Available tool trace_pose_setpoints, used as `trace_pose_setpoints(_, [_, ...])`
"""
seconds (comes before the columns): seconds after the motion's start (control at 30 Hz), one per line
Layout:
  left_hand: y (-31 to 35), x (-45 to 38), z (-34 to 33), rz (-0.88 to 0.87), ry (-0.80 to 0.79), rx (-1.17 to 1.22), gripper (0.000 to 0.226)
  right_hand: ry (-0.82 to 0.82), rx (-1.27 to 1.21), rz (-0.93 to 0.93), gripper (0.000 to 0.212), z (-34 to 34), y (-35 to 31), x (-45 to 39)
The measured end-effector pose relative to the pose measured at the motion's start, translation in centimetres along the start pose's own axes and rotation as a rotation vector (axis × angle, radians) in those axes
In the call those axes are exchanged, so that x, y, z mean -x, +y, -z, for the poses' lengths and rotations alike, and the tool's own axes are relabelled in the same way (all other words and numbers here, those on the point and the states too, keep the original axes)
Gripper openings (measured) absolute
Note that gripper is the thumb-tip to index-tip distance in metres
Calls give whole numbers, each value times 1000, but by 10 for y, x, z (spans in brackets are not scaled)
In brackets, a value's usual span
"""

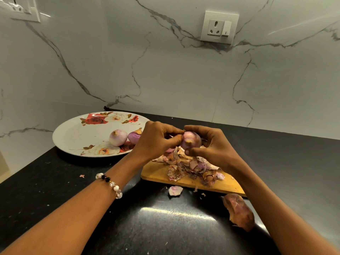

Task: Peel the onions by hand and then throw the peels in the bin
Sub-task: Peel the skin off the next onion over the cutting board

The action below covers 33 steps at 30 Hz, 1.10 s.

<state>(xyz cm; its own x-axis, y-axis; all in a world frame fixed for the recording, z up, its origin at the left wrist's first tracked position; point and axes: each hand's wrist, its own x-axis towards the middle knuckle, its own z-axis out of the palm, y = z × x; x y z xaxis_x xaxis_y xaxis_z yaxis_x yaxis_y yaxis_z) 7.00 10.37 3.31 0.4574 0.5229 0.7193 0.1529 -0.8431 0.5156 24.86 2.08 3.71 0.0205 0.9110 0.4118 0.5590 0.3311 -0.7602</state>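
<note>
1. The right hand point(211, 144) held a small pale-purple onion point(190, 141) above the far end of a rectangular wooden cutting board point(158, 174); its grip was curled round the bulb, thumb beneath and fingers over the top.
2. The left hand point(156, 139) met the onion from the left, its fingertips pinching at the skin on the bulb's upper left side — grip closed on the onion. A strand of clear, white and black beads point(110, 183) circled the left forearm.
3. A heap of dry pink-brown onion peels point(191, 167) lay on the board directly under both hands.
4. Loose pieces lay off the board on the glossy black stone counter point(73, 190): one pale pink scrap point(175, 190) just beside the board's near edge, and a larger brown papery peel point(239, 211) nearer the camera at right.
5. A round white plate with red flower prints point(77, 137) stood on the counter to the left of the board. It carried two onions side by side — a whitish-pink peeled one point(117, 137) and a darker purple one point(134, 137), the latter partly hidden behind the left hand.
6. A white marble-patterned wall with a white socket plate point(219, 27) backed the counter.
</note>
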Motion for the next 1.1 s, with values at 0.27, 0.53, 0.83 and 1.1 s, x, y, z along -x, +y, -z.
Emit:
trace_pose_setpoints(0.27, [-1, 3, -3, -53, -10, -60, 20, -4, 34, -2, 65, -1, 1, 0])
trace_pose_setpoints(0.53, [0, 3, -4, -49, 15, -71, 17, -12, 21, -25, 66, -1, 2, 0])
trace_pose_setpoints(0.83, [3, 0, 1, 21, -93, 19, 30, -1, 24, -21, 66, 2, 2, -1])
trace_pose_setpoints(1.1, [0, 2, 0, 18, -72, -3, 25, -9, 46, -5, 66, 2, 1, 0])
